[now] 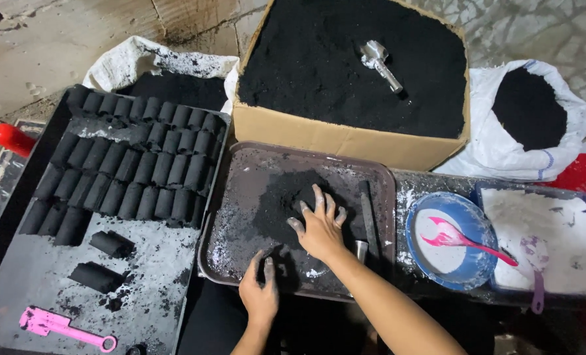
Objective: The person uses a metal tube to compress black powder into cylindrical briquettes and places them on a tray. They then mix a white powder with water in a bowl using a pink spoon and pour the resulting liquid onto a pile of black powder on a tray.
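In the head view, the right hand (319,227) lies palm down, fingers spread, pressing flat on a mound of black powder (286,204) in the middle of a brown tray (240,164); the mound sits under and just left of the fingertips, and the hand grips nothing. The left hand (260,292) rests at the tray's near edge, fingers loosely bent on the powder-dusted surface, holding nothing that shows. A dark bar (370,217) lies along the tray's right side, just beside the right hand. Left of the tray, a black board (36,276) carries rows of black cylinders (135,164) toward its far edge and a pink tool (63,327) at its near-left corner. Behind the tray stands a cardboard box (345,135) of black powder with a metal scoop (379,62).
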